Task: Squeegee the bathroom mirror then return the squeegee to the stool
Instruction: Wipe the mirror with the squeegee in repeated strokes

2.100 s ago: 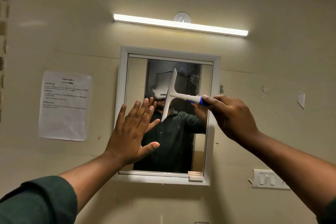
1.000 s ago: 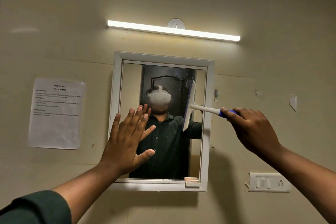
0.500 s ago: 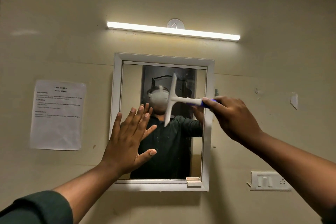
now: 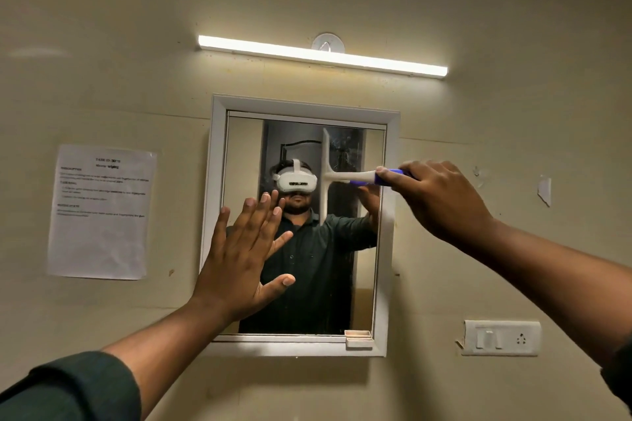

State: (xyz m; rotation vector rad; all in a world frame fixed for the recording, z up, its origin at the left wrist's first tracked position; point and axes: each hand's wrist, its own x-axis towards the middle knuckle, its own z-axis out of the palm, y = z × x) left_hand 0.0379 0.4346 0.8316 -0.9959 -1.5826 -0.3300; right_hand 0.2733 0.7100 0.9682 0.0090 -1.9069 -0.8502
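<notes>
A white-framed mirror [image 4: 390, 215] hangs on the beige wall. My right hand [image 4: 441, 202] grips the blue handle of a white squeegee [image 4: 326, 178]. Its blade stands upright against the glass, slightly right of the mirror's middle, in the upper half. My left hand [image 4: 239, 260] is flat and open, fingers spread, pressed on the lower left part of the mirror and its frame. The glass reflects a person in a dark green shirt. The stool is out of view.
A lit tube light [image 4: 321, 56] runs above the mirror. A printed paper sheet [image 4: 101, 212] is stuck to the wall at left. A white switch and socket plate [image 4: 501, 338] sits at lower right. A small clip [image 4: 357, 338] sits on the mirror's bottom frame.
The squeegee blade swept right toward the frame edge, then back left to near the mirror's middle. My left hand has stayed flat on the glass.
</notes>
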